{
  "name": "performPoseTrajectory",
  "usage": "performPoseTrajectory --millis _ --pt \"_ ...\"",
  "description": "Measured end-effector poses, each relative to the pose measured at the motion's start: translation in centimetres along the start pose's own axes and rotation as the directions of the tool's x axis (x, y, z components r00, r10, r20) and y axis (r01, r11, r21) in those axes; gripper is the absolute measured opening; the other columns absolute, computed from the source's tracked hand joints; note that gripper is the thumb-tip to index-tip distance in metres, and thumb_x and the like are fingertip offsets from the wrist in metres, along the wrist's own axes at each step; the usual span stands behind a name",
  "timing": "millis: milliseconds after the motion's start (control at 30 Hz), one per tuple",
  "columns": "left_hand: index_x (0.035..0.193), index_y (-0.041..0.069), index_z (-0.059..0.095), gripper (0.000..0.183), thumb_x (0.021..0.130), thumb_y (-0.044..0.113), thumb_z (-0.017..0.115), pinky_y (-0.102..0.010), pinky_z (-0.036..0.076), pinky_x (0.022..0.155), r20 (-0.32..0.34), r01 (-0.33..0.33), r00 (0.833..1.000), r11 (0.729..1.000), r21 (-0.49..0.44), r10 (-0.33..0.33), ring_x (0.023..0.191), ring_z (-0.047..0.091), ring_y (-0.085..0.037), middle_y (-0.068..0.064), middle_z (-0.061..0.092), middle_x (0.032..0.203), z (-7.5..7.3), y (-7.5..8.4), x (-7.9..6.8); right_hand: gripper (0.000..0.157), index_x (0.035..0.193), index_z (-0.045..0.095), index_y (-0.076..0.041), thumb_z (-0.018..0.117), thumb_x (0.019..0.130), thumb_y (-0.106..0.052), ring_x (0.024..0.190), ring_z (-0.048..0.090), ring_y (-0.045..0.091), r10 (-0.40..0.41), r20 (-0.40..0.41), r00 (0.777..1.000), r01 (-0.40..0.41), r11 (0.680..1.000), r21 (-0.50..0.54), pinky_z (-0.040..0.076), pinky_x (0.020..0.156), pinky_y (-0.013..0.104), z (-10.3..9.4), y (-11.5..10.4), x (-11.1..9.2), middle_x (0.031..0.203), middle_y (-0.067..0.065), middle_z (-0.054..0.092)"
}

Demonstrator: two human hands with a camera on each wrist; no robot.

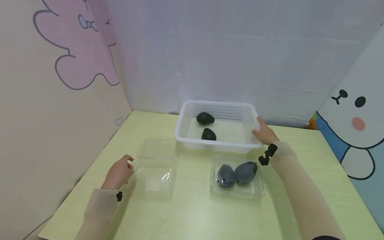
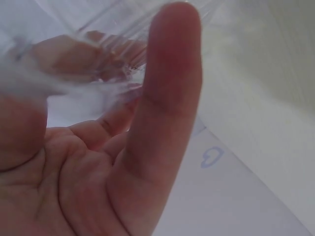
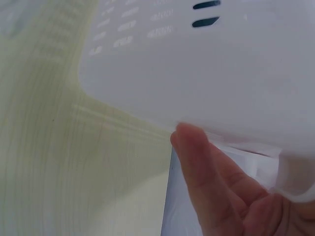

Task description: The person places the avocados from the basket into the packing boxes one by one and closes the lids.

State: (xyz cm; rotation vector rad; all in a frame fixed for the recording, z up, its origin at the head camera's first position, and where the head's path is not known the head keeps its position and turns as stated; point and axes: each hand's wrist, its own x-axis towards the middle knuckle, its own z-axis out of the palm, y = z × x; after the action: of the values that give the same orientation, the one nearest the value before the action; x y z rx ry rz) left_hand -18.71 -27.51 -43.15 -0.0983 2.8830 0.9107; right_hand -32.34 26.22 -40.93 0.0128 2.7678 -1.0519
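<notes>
A white perforated plastic basket stands at the back of the table, with two dark green avocados, a farther one and a nearer one, in its left half. My right hand grips the basket's right end, fingertips under the rim in the right wrist view. At the left, my left hand holds the left edge of an unlidded clear plastic clamshell box; its index finger stands straight beside the plastic. Nearer the front, a second clear box, closed, has two avocados inside, greyed by the lid.
The pale yellow table meets a wall on the left and a white sheet at the back. A printed cartoon panel stands along the right side.
</notes>
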Motion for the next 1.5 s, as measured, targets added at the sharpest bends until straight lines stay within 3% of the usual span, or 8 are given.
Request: performPoseTrajectory --millis 367,700,900,1067,1233,1500 --pt "0.128 -0.007 0.046 0.038 0.091 0.000 0.050 -0.032 0.046 0.051 0.016 -0.032 0.999 0.999 0.006 0.032 0.053 0.053 -0.017 -0.019 0.063 0.098 0.2 0.2 0.1 0.075 0.154 -0.010 -0.007 0.041 0.101 -0.018 0.105 0.057 0.043 0.001 0.003 1.000 -0.001 1.000 0.003 0.050 0.081 0.047 -0.2 -0.2 -0.1 0.140 0.036 0.036" --pt "0.126 -0.009 0.049 0.034 0.093 0.002 0.050 -0.033 0.045 0.054 0.002 -0.053 0.999 0.996 0.068 0.053 0.052 0.054 -0.016 -0.019 0.064 0.095 0.1 0.7 0.3 0.076 0.154 -0.012 -0.008 0.042 0.101 -0.018 0.106 0.057 0.042 0.003 0.020 1.000 -0.003 1.000 0.020 0.051 0.080 0.046 -0.2 0.0 0.1 0.141 0.036 0.035" --pt "0.129 -0.010 0.045 0.043 0.093 0.011 0.056 -0.042 0.049 0.065 0.026 -0.049 0.999 0.989 0.140 0.045 0.073 0.061 -0.026 -0.025 0.063 0.103 -0.9 1.4 0.3 0.076 0.155 -0.012 -0.011 0.042 0.101 -0.019 0.101 0.059 0.039 0.002 0.016 1.000 -0.002 1.000 0.029 0.051 0.078 0.044 -0.3 0.2 0.4 0.140 0.034 0.038" --pt "0.127 -0.012 0.045 0.048 0.092 0.017 0.058 -0.046 0.049 0.068 0.007 -0.078 0.997 0.969 0.236 0.079 0.083 0.062 -0.034 -0.027 0.063 0.101 -2.8 2.8 -0.4 0.077 0.155 -0.011 -0.011 0.042 0.100 -0.019 0.099 0.059 0.037 0.015 0.017 1.000 -0.016 1.000 0.026 0.050 0.076 0.042 0.1 0.5 0.5 0.140 0.034 0.039" --pt "0.127 -0.010 0.048 0.046 0.093 0.019 0.057 -0.046 0.050 0.069 -0.033 -0.114 0.991 0.962 0.249 0.126 0.089 0.062 -0.037 -0.028 0.062 0.108 -4.1 4.9 -1.0 0.077 0.154 -0.011 -0.010 0.042 0.100 -0.019 0.099 0.059 0.038 0.020 0.009 1.000 -0.020 1.000 0.007 0.050 0.077 0.043 0.2 0.5 0.5 0.140 0.034 0.038" --pt "0.126 -0.004 0.053 0.040 0.093 0.018 0.058 -0.042 0.049 0.065 -0.096 -0.215 0.965 0.949 0.230 0.242 0.075 0.061 -0.026 -0.022 0.063 0.110 -3.5 9.3 -0.8 0.077 0.154 -0.012 -0.008 0.042 0.100 -0.017 0.106 0.056 0.041 0.020 0.005 1.000 -0.020 1.000 0.002 0.049 0.082 0.048 0.2 -0.2 0.3 0.145 0.035 0.032"
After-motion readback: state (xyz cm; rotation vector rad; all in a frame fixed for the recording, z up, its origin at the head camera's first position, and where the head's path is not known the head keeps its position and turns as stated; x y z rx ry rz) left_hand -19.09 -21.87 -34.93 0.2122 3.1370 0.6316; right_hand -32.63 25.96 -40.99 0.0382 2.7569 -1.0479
